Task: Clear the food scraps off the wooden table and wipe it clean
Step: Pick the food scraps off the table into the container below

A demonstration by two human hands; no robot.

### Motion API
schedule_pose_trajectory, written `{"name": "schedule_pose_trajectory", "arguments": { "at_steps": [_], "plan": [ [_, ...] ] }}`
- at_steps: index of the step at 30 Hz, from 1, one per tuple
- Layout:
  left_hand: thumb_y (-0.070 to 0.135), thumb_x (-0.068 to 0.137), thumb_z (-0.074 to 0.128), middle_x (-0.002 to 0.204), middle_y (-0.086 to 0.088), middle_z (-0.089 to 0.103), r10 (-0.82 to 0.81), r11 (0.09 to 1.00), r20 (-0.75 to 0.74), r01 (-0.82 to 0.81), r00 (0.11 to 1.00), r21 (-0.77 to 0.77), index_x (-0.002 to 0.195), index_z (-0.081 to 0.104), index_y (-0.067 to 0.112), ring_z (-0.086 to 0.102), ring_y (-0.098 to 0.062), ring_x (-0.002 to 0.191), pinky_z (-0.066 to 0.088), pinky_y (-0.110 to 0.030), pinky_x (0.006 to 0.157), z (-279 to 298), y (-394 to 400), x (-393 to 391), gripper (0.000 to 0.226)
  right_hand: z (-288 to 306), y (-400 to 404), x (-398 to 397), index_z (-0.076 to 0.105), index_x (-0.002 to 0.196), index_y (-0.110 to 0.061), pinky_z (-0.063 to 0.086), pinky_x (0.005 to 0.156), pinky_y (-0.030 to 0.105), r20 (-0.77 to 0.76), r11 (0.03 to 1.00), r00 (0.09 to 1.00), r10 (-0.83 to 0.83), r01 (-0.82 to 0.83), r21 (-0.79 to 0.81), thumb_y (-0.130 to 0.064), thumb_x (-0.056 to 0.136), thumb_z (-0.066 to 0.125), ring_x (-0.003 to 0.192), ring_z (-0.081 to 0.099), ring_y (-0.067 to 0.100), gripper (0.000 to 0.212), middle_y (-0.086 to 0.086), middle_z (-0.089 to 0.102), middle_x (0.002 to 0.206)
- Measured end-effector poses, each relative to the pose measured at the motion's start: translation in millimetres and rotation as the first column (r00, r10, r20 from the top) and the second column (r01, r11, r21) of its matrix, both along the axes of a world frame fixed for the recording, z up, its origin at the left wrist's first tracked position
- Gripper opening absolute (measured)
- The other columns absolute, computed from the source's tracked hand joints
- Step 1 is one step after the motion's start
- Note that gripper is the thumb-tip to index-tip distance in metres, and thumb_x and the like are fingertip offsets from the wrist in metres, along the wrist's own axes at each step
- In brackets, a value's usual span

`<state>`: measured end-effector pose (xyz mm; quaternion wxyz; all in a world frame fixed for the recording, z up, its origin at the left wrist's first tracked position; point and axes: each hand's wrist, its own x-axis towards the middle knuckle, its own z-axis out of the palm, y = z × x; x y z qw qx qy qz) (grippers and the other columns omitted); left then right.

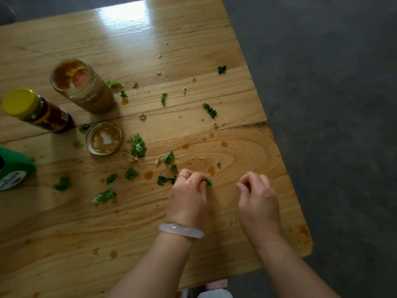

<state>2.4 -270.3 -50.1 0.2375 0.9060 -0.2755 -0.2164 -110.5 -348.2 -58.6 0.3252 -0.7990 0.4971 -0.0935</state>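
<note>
2 hands: left hand (187, 190) pinches green leaf scrap (208, 182); right hand (256, 190) curled; 2 jars.

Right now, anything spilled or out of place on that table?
Yes. Torn green leaf scraps and orange-brown sauce drops are scattered across the wooden table. The open jar stands without its lid, which lies sauce-side up beside it. The left hand pinches one leaf scrap.

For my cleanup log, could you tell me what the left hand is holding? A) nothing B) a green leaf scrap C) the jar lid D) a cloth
B: the left hand pinches a green leaf scrap in its fingers, just above the table.
</note>
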Motion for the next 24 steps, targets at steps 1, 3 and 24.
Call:
{"name": "schedule_pose_trajectory", "arguments": {
  "at_steps": [1, 3, 24],
  "plan": [
    [0.019, 0.094, 0.05, 0.107, 0.004, 0.056, -0.011, 1.0, 0.004, 0.011, 1.0, -0.003, 0.104, 0.067, 0.019, 0.05, -0.008, 0.09, 0.037, -0.014, 0.077, 1, -9, 2, 0.02, 1, -7, 1, 0.054, 0.082, -0.019, 0.035, 0.058, 0.013, -0.017, 1.0, 1.0, -0.022, 0.022, -0.003, -0.013, 0.094, 0.056, 0.072, 0.046, 0.002, 0.013, -0.006, 0.049, 0.088],
    [0.019, 0.094, 0.051, 0.109, 0.006, 0.057, -0.021, 1.0, 0.01, 0.021, 1.0, 0.001, 0.108, 0.064, 0.02, 0.052, -0.009, 0.095, 0.038, -0.016, 0.079, 2, -27, 7, 0.02, 1, -19, 4, 0.053, 0.085, -0.02, 0.034, 0.059, 0.012, -0.042, 0.999, 0.998, -0.045, 0.045, -0.011, -0.014, 0.093, 0.058, 0.073, 0.046, 0.003, 0.011, -0.006, 0.049, 0.09],
    [0.016, 0.095, 0.044, 0.1, 0.007, 0.043, -0.068, 0.991, 0.027, 0.065, 0.997, 0.113, 0.096, 0.054, 0.021, 0.044, -0.01, 0.09, 0.035, -0.02, 0.072, -5, -26, 4, 0.011, 1, -18, 7, 0.065, 0.084, -0.014, 0.045, 0.063, 0.018, -0.014, 0.995, 0.995, 0.097, -0.097, 0.022, -0.014, 0.088, 0.066, 0.073, 0.051, 0.008, 0.004, -0.004, 0.052, 0.09]
  ]
}}
